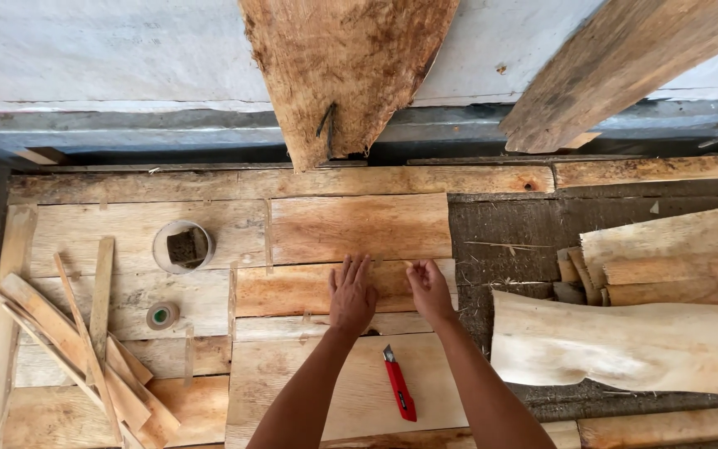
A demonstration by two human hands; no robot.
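Boards (pixel 342 229) on plank bench (pixel 126 224), both hands (pixel 351 295) flat, grey wall (pixel 85 50) behind

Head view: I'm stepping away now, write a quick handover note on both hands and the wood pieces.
Left hand: flat, fingers spread, pressing on the thin wood sheet; holds nothing.
Right hand: fingers at the sheet's upper right edge, pinch unclear.
Red utility knife: lying on the lower board, between the forearms, untouched.
Tape roll and offcut strips: off to the left.
Done: sheets laid side by side. Left: cannot tell.
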